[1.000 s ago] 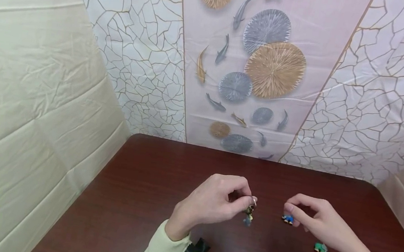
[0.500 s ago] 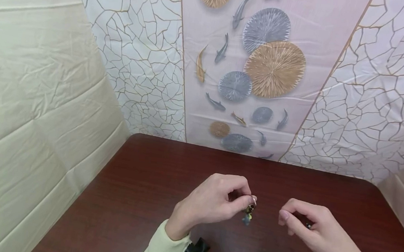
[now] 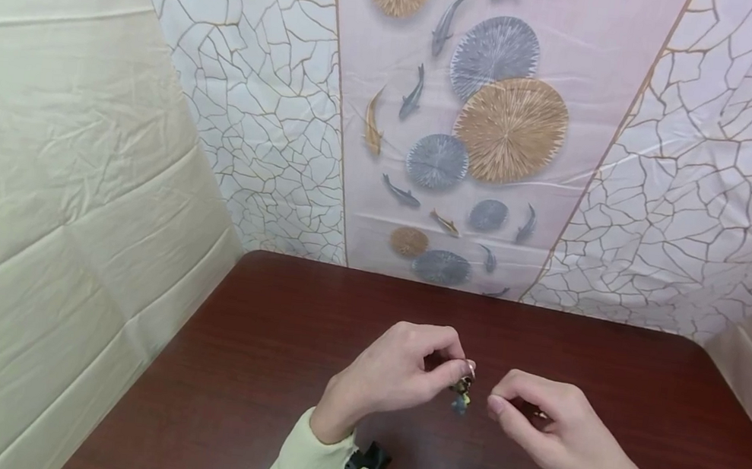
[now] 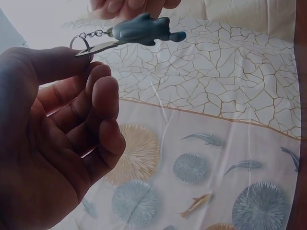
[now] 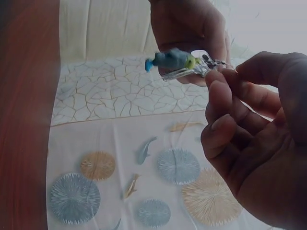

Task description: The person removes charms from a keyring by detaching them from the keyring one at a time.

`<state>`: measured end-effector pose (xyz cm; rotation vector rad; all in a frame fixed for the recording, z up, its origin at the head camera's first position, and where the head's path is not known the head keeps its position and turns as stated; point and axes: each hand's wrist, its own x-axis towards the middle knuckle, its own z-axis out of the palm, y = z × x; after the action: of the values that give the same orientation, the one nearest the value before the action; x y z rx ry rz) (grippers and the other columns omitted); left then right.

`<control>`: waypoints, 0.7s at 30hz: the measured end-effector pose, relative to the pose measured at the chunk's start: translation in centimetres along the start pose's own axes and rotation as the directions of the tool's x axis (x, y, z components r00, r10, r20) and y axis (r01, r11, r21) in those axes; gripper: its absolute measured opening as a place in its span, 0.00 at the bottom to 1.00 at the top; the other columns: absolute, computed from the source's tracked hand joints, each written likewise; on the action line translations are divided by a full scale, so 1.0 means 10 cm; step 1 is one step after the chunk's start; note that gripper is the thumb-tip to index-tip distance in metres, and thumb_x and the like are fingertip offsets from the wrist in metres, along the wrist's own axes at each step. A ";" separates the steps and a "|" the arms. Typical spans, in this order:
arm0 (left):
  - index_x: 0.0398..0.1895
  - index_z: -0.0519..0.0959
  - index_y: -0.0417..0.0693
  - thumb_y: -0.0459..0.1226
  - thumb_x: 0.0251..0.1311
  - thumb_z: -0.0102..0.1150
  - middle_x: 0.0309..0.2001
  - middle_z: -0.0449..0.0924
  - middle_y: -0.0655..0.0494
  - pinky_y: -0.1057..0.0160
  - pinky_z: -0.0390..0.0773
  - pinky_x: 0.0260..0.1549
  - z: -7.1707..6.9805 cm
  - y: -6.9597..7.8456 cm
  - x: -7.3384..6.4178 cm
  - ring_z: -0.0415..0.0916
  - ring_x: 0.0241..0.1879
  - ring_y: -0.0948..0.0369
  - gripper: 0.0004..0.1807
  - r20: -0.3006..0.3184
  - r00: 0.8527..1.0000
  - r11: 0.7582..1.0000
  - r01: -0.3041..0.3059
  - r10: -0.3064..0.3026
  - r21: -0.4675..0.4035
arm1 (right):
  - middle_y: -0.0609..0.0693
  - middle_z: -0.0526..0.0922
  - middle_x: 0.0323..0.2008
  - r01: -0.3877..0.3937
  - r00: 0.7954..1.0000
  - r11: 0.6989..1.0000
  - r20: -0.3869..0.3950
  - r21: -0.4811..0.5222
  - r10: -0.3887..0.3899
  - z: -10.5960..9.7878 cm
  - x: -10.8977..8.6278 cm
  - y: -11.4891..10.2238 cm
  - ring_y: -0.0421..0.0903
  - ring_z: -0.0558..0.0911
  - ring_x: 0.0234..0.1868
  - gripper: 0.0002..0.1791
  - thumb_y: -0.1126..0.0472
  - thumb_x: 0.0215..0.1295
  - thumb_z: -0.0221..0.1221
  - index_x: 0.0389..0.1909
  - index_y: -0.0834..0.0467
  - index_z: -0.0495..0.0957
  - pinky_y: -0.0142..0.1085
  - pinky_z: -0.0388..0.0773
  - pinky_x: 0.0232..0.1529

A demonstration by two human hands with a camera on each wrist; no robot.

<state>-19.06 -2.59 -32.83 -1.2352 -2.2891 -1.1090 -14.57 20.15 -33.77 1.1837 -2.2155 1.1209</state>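
My left hand (image 3: 396,374) pinches a keyring (image 4: 81,48) between thumb and forefinger. From it, on a short chain, hangs a small blue-grey animal-shaped figure (image 3: 460,405). The figure (image 4: 141,29) has a brighter blue tip, and a flat shiny metal piece (image 5: 180,73) lies along it. My right hand (image 3: 564,434) is a short way to the right, fingers curled and thumb tip near the forefinger. A tiny pale bit shows through the gap in that hand. Whether anything sits between its fingertips cannot be made out.
Both hands are above a dark red-brown table (image 3: 268,345). Behind it hangs a patterned cloth (image 3: 511,126) with fish and round leaf prints. A plain cream cloth (image 3: 81,158) borders the left side.
My right hand has moved left, closer to the keyring. The small blue and green figures beside it a second ago are now out of sight. My left hand has barely moved.
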 end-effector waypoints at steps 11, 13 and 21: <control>0.27 0.79 0.57 0.36 0.61 0.60 0.26 0.82 0.70 0.81 0.65 0.22 0.01 0.02 0.01 0.64 0.21 0.78 0.06 -0.005 1.000 1.000 -0.011 0.011 -0.008 | 0.31 0.75 0.27 0.018 1.000 0.999 -0.013 -0.042 -0.018 0.10 0.10 -0.04 0.27 0.72 0.24 0.23 0.75 0.50 0.68 0.35 0.42 0.78 0.17 0.66 0.25; 0.27 0.79 0.56 0.36 0.60 0.59 0.27 0.83 0.69 0.81 0.65 0.22 0.02 0.01 0.01 0.64 0.21 0.78 0.06 -0.003 1.000 1.000 -0.012 0.012 -0.010 | 0.31 0.75 0.27 0.027 0.999 0.998 -0.025 -0.053 -0.028 0.11 0.12 -0.04 0.26 0.72 0.24 0.23 0.75 0.49 0.68 0.34 0.43 0.78 0.17 0.66 0.25; 0.27 0.79 0.56 0.37 0.62 0.58 0.22 0.77 0.69 0.80 0.64 0.21 0.02 -0.01 0.01 0.63 0.20 0.77 0.06 0.018 1.000 1.000 0.013 -0.013 0.002 | 0.31 0.76 0.29 0.028 0.997 0.992 -0.064 -0.124 -0.036 0.15 0.15 -0.02 0.25 0.70 0.24 0.22 0.75 0.48 0.68 0.36 0.45 0.79 0.17 0.65 0.24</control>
<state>-19.16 -2.41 -33.02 -1.2360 -2.3139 -1.1042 -15.24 18.12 -33.60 1.1110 -2.1739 0.9807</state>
